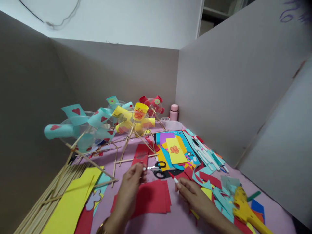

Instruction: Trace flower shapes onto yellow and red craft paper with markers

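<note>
Right fingers: pinching a red-and-white marker, tip up-left!
Left fingers: curled, pinching a small white piece, too blurred to name.
Forearms: cut off below.

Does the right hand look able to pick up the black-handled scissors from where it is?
Probably yes: the black-handled scissors lie ahead of the right hand and to its left, with their handles uncovered. The hand holds a red-tipped marker, though, which might need setting down first.
</note>
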Available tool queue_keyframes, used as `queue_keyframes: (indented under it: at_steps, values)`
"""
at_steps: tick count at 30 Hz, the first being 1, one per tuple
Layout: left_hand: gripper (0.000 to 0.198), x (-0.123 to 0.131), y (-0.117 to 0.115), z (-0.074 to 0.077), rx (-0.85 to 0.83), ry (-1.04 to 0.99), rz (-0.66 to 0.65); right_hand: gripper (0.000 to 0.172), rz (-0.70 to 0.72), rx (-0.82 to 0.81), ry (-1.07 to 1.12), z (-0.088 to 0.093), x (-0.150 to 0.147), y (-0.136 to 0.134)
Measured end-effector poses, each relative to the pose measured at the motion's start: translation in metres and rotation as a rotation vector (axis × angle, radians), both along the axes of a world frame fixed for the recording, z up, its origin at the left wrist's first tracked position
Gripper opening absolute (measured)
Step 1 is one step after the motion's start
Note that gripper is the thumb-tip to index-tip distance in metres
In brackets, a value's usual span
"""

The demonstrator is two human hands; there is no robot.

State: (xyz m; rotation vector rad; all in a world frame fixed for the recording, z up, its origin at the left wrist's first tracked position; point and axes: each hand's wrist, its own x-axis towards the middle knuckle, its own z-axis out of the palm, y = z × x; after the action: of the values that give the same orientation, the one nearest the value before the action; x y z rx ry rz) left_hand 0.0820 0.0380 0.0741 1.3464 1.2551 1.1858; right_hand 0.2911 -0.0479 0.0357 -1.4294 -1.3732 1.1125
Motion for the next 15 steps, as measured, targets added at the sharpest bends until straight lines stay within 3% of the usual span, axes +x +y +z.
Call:
queue_keyframes:
  at_steps: [4,9,15]
  values:
    - [0.026,0.032,0.023,-0.008,-0.023,0.301,-0.155,0.045,-0.007,0.001,0.12,-0.011,-0.001,0.004]
    - [0.028,0.063,0.057,-0.011,-0.052,0.7,-0.139,0.046,-0.038,-0.026,0.296,-0.032,-0.002,0.009]
    - [0.032,0.084,0.077,-0.018,-0.065,0.836,-0.108,0.051,-0.045,-0.095,0.311,-0.03,-0.003,0.006]
